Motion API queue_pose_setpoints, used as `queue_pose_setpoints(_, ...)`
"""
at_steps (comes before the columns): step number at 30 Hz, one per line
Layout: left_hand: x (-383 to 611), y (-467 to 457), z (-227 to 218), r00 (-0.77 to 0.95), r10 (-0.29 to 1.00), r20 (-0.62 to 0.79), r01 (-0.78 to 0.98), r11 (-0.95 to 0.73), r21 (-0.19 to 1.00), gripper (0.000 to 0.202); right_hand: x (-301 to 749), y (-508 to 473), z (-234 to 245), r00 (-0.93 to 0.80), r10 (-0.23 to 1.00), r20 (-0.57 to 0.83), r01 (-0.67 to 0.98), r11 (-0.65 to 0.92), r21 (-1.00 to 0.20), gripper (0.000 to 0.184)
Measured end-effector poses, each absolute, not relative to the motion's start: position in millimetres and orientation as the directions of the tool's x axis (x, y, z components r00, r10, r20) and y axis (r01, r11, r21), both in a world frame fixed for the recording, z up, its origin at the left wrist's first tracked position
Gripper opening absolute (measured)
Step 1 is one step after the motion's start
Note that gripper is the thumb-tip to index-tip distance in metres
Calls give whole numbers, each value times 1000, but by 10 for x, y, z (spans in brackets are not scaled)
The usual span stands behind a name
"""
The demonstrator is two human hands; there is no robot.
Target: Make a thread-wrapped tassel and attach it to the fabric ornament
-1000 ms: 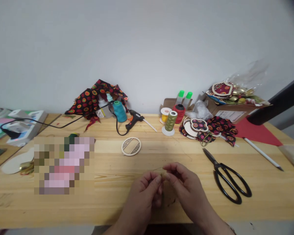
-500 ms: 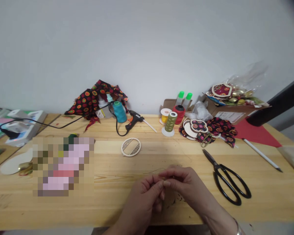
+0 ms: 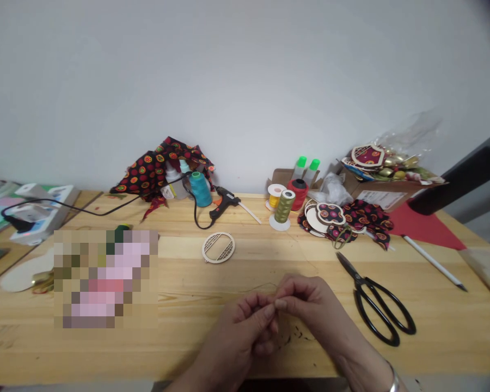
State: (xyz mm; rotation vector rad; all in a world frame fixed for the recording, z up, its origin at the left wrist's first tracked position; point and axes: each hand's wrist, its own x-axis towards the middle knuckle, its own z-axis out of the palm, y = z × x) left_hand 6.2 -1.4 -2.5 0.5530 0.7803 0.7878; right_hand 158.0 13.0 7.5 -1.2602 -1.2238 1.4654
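Note:
Both my hands meet low over the front middle of the wooden table (image 3: 433, 326). My left hand (image 3: 245, 329) and my right hand (image 3: 310, 307) are closed in pinches, fingertips touching. Between them they hold a thin olive thread (image 3: 258, 287) that arcs up and left from the fingertips. A round wooden lattice disc (image 3: 218, 246) lies just beyond my hands. Black scissors (image 3: 375, 302) lie shut to the right of my right hand.
Along the back stand thread spools: teal (image 3: 199, 189), olive (image 3: 285, 207), red (image 3: 298, 193), yellow (image 3: 276, 195). A black glue gun (image 3: 224, 198), patterned fabric (image 3: 155, 166), fabric-covered shapes (image 3: 343, 218), a cardboard box (image 3: 386, 188), red paper (image 3: 422, 226) and a white pencil (image 3: 433, 263) are there too.
My hands have slid slightly nearer to me and closer together, still pinching the thread. The view has shifted a little; nothing else on the table moved.

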Motion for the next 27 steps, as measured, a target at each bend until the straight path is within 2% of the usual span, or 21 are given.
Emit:
queue_pose_setpoints(4,69,-23,-16,487,795,-361,-464,586,665,23,1555,116,99,-122,968,-219,36,-216,-976,14)
queue_pose_setpoints(8,83,-35,-34,480,809,-341,-442,558,702,28,1547,113,112,-115,968,-222,40,-218,-975,13)
queue_pose_setpoints(20,77,-36,-72,418,836,-355,-344,507,790,18,1543,134,131,-67,984,-167,100,-160,-982,13)
queue_pose_setpoints(24,26,-1,-1,335,904,-267,-153,331,931,17,1526,128,129,-75,992,-104,22,-102,-995,7)
queue_pose_setpoints(27,-31,53,52,230,963,-138,-61,156,986,15,1523,121,86,-78,997,-22,-80,-28,-996,27)
